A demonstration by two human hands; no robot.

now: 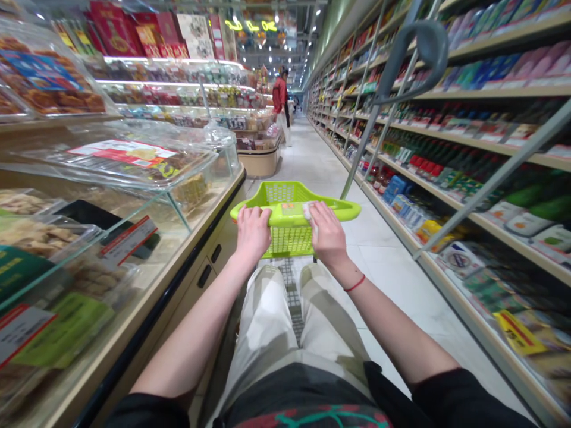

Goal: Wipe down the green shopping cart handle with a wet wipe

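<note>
A lime-green shopping cart (292,241) stands right in front of me, its basket walls perforated. My left hand (254,230) is closed around the left part of the cart's handlebar (285,210). On the right part of the bar lies my right hand (329,232), fingers bent over a crumpled white tissue (307,209) that touches the bar. A red cord bracelet (355,283) circles the right wrist. Both palms are hidden from above.
A glass-edged food counter (182,220) with packaged snacks runs close along the left. Stocked shelves (446,196) line the right, with a grey ladder (366,131) leaning there. A person in a red jacket (280,98) stands farther down the tiled aisle (307,148).
</note>
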